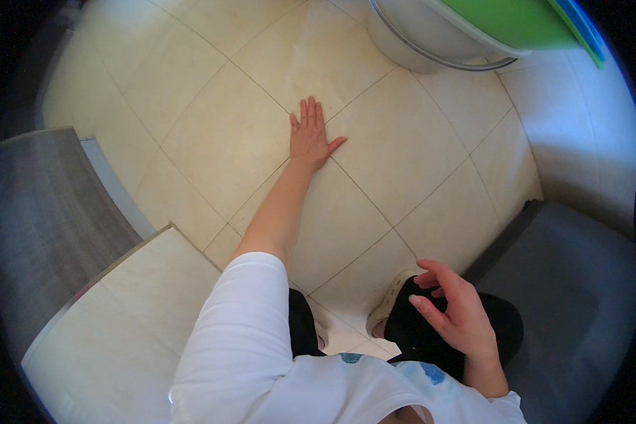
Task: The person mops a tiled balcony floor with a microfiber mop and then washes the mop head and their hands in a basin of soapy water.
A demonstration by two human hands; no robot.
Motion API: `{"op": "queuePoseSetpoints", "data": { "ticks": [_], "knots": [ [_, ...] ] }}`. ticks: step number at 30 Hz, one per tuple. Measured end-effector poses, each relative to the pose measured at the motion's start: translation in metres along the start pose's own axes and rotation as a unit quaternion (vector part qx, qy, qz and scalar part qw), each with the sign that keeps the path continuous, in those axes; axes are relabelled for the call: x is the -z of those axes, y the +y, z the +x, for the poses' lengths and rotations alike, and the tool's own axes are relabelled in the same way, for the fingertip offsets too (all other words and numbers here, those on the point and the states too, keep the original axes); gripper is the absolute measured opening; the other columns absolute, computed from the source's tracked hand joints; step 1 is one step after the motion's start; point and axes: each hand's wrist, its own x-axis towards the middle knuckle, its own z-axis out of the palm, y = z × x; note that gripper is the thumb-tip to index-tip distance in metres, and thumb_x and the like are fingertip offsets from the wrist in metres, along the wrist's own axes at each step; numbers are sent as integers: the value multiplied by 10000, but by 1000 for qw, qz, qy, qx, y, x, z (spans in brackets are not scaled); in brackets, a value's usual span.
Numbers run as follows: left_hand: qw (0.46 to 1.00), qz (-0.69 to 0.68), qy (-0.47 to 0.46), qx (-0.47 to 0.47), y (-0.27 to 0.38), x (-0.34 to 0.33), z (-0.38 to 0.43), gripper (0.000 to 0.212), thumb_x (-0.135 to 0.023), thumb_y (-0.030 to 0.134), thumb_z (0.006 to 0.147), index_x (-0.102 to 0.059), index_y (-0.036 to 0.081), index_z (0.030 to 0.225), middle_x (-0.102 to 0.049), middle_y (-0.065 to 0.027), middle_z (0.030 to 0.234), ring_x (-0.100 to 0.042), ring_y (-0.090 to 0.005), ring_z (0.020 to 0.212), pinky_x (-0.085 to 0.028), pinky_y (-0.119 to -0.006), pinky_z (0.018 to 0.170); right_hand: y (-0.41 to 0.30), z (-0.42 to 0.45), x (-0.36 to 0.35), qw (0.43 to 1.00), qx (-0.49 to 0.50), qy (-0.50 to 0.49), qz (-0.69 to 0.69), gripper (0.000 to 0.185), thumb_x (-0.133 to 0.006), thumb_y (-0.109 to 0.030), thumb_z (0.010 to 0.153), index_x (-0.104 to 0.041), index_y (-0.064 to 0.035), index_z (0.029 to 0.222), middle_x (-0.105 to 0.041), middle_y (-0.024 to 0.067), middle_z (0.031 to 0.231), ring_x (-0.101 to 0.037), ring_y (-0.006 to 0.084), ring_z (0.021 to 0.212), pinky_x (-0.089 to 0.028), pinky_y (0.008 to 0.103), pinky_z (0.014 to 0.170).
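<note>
My left hand (311,137) is stretched out ahead, back of the hand up and fingers spread, over the beige floor tiles (381,175). Whether its palm rests on the tiles or hovers just above them, I cannot tell. Nothing is in it. Close to my body, my right hand (456,312) hovers above my right knee in black trousers (509,328). Its fingers are loosely bent, with a gap between them and the thumb, and no object shows there.
At the upper right stands a white bucket (403,47) with a metal handle, beneath green plasticware (509,24) and a blue edge. A dark grey box-like object (567,286) is at my right. A tiled ledge (132,302) and a grey surface (58,212) lie left. My shoe (389,305) is below.
</note>
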Motion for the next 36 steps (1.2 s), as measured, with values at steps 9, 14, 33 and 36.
{"op": "queuePoseSetpoints", "data": {
  "ticks": [9,14,33,36],
  "knots": [
    [965,-1,-41,-259,22,-7,-23,721,-417,480,847,-219,4,1351,-173,-123,1435,-157,-263,1327,-176,-446,1055,-5,9,-5,998,20,-11,-51,446,-613,-195,792,-442,-29,1169,-591,194,951,-576,339,890,-466,383,760],
    [933,11,-94,-347,-8,2,-53,647,-398,433,870,-244,26,1349,-169,-92,1442,-147,-234,1332,-184,-417,1057,-5,12,-5,997,38,-8,-70,415,-601,-197,798,-453,-28,1148,-590,186,949,-575,342,869,-466,392,742],
    [793,-589,-47,149,-56,-13,-97,260,-548,85,841,-514,-20,1076,-575,-82,976,-569,-158,852,-474,-263,752,-8,11,-14,991,89,-10,-100,378,-596,-202,797,-472,-24,1106,-587,182,947,-572,342,830,-466,396,709],
    [887,-458,-43,46,-33,-6,-91,320,-642,79,763,-516,2,1046,-565,-86,900,-565,-170,789,-479,-273,702,-3,8,-14,990,96,4,-102,370,-596,-204,798,-477,-20,1096,-587,183,937,-566,345,847,-462,398,713]
  ]
}}
